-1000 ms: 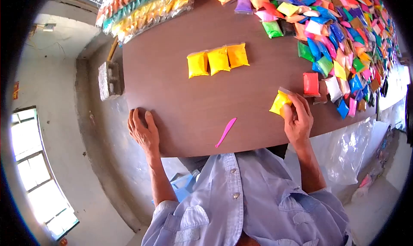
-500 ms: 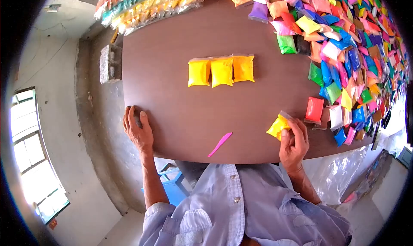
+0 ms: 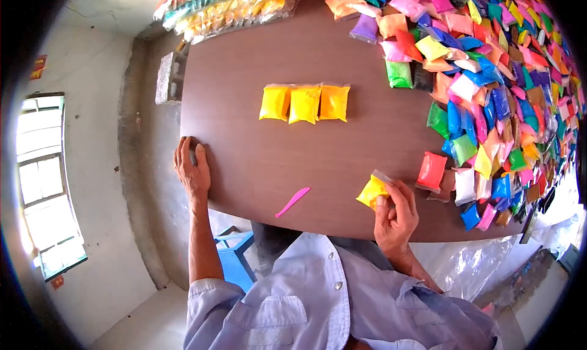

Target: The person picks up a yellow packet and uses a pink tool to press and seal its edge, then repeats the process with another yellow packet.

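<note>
Between the thumb and fingers of my right hand (image 3: 396, 214) is a small yellow packet (image 3: 372, 191), held by its clear edge over the table's near right part. My left hand (image 3: 193, 166) rests on the left edge of the brown table (image 3: 244, 166), fingers apart and holding nothing. Three yellow packets (image 3: 304, 103) lie side by side in a row, in the middle of the table. A pink plastic knife (image 3: 293, 202) lies near the front edge, between my hands.
A large pile of colourful packets (image 3: 483, 99) covers the right side. A red packet (image 3: 431, 171) lies at its near left edge. Clear-wrapped rows of packets (image 3: 232, 11) lie at the back left. A blue stool (image 3: 235, 261) stands below the table's front edge.
The view has shifted and turned slightly. My right hand still holds the yellow packet, and my left hand stays on the table edge.
</note>
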{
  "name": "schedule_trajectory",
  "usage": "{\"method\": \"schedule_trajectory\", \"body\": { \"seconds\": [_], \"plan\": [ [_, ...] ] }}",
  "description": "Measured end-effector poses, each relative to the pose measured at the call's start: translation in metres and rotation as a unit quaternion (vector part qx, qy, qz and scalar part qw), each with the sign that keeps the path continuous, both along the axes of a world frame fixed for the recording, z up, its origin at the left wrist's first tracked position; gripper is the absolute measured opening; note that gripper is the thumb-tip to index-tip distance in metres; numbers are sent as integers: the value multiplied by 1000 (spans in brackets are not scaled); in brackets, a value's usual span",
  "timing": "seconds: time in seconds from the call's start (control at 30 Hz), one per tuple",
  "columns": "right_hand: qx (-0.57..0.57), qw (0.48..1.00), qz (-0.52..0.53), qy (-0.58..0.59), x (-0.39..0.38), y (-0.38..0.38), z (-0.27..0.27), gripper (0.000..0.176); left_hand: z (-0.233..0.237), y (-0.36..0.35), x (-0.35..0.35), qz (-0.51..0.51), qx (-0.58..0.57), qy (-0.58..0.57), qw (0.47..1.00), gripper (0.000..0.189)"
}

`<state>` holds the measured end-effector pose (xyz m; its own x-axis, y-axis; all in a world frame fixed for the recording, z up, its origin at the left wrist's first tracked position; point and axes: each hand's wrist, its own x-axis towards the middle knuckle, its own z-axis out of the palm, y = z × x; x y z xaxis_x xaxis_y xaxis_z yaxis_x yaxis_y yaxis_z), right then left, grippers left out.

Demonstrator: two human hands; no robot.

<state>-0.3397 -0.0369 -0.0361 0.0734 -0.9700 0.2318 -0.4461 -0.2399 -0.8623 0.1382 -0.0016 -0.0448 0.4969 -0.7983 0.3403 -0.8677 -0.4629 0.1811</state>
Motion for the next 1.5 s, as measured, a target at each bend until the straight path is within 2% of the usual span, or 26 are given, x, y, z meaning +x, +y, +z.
{"method": "schedule_trajectory", "body": {
  "seconds": [0.2, 0.47, 0.67, 0.73, 0.77, 0.97, 1.07, 1.17, 1.3, 1.37, 1.4, 1.47, 1.5],
  "plan": [
    [7, 999, 5, -31, 0, 1, 2, 30, -1, 1, 1, -18, 1, -37, 999, 43],
    [-47, 998, -17, -29, 2, -3, 5, 30, 2, 0, -3, -1, -3, 11, 1000, 42],
    [-42, 998, -44, -1, 4, -2, 2, 30, -9, 3, 5, -23, -34, 15, 999, 43],
    [-39, 998, -42, -3, 6, -1, 1, 30, 1, 3, 0, -28, -26, -7, 999, 43],
    [-46, 998, -45, -1, 8, -1, 0, 30, 6, 2, -4, -16, -10, 23, 1000, 44],
    [-70, 995, -64, 27, 10, 2, 0, 26, 0, 5, 4, -38, -13, 1, 999, 46],
    [-64, 994, -74, 49, 14, -1, 7, 25, -4, 8, 8, -46, -16, -1, 999, 47],
    [-118, 985, -79, 96, 12, 1, -2, 26, 0, 9, 4, -45, -12, 13, 999, 47],
    [-97, 983, -95, 124, 16, 11, 0, 26, 2, 11, 5, -51, -20, 39, 998, 46],
    [-151, 962, -91, 211, 19, 14, 6, 30, -1, 12, 9, -56, -30, 41, 997, 46],
    [-154, 959, -91, 218, 22, 16, 11, 30, -1, 13, 10, -54, -30, 42, 997, 46],
    [-156, 939, -70, 299, 31, 24, 20, 38, 0, 13, 9, -54, -28, 47, 997, 46],
    [-128, 940, -31, 315, 35, 27, 21, 52, 1, 13, 8, -51, -23, 39, 998, 47]
  ]
}}
